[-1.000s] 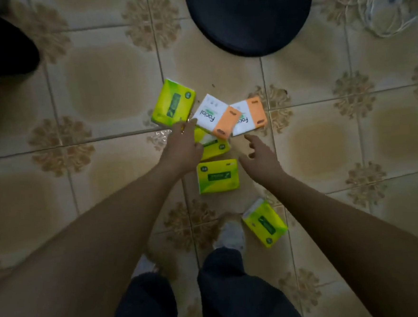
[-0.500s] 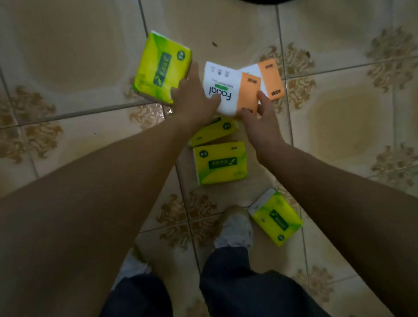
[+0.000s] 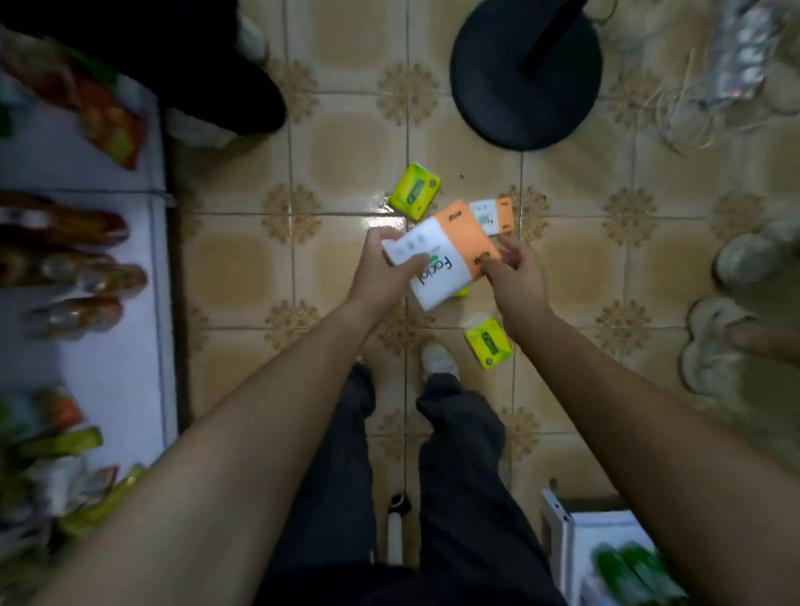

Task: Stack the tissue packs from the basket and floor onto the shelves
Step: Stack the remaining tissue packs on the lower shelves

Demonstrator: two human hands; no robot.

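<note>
A white and orange tissue pack (image 3: pixel 442 257) is lifted off the tiled floor between both hands. My left hand (image 3: pixel 384 270) grips its white end with the thumb on top. My right hand (image 3: pixel 511 266) pinches its orange end. A second white and orange pack (image 3: pixel 493 215) lies on the floor behind it. One yellow-green pack (image 3: pixel 415 196) lies further back and another (image 3: pixel 488 342) sits near my right foot. A yellow edge of a further pack (image 3: pixel 461 292) peeks out under the held one.
A white shelf (image 3: pixel 106 332) with bottles and snack bags runs along the left. A black round stand base (image 3: pixel 526 67) stands at the back, cables and a power strip (image 3: pixel 744 42) to its right. Another person's shoes (image 3: pixel 718 342) are at right. A white box (image 3: pixel 591 554) sits lower right.
Both hands closed on the white and orange pack and raised it off the floor. The camera rose and pulled back, bringing the shelf and stand into view.
</note>
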